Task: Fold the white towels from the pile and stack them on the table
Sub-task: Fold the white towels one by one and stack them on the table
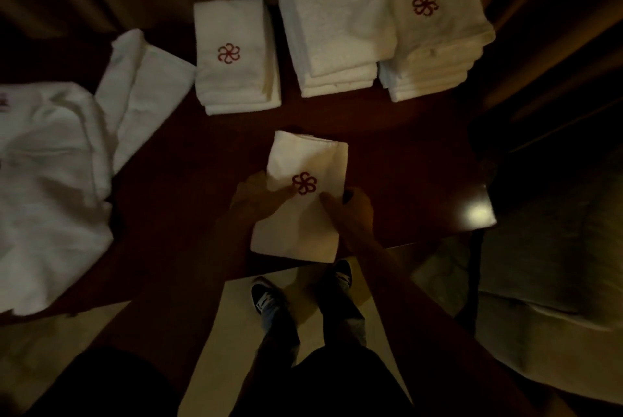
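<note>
Folded towel [303, 153] gripped at both long edges, low over the near part of the table [209, 160].
The left hand [258, 195] holds the towel's left edge, its thumb laid across the top just beside the red emblem [304, 182]. The right hand [354, 209] holds the right edge, thumb on top and fingers curled round the side. Both grips are narrow, closed on the cloth. The towel's near end reaches the table's front edge. Behind it is a row of finished towels: the low left stack [236, 79], the taller middle stack [333, 32] and the right stack [435, 45]. The loose pile [50, 163] lies at the table's far left.
</note>
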`<state>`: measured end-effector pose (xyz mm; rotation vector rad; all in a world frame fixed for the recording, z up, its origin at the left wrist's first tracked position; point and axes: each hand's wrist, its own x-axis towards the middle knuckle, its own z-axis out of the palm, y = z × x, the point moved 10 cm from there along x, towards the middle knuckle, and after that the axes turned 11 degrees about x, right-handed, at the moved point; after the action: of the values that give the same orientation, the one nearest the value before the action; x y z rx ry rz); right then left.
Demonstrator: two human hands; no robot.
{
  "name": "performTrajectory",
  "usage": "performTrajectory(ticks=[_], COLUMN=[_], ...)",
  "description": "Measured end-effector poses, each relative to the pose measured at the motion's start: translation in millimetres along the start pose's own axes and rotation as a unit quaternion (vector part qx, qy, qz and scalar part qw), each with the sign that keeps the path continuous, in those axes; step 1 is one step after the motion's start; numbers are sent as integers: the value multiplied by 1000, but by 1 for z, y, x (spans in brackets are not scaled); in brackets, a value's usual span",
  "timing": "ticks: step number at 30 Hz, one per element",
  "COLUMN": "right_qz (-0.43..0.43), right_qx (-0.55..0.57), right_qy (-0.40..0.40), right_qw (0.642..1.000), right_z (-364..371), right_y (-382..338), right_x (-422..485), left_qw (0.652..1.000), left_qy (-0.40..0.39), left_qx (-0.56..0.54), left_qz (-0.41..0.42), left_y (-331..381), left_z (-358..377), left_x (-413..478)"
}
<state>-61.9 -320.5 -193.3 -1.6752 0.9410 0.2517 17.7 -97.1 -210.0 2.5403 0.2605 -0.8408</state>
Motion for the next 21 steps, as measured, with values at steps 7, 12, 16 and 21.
performTrajectory(ticks=[7, 12, 16, 21], right_qz=[-48, -123, -187, -282], right_qx=[48, 61, 93, 122], right_qy=[6, -2, -2, -27], right_qw=[998, 991, 978, 951], right_z=[14, 26, 33, 55], right_y=[-17, -56, -96, -155], right_x=[-21, -44, -64, -88], left_qw=[991, 982, 969, 946], left_qy=[41, 67, 107, 173], left_qx=[-122, -173, -216, -251], left_qz=[30, 34, 45, 114], left_y=[-18, -22, -26, -27], left_z=[-25, -60, -101, -159], left_x=[-17, -27, -36, -45])
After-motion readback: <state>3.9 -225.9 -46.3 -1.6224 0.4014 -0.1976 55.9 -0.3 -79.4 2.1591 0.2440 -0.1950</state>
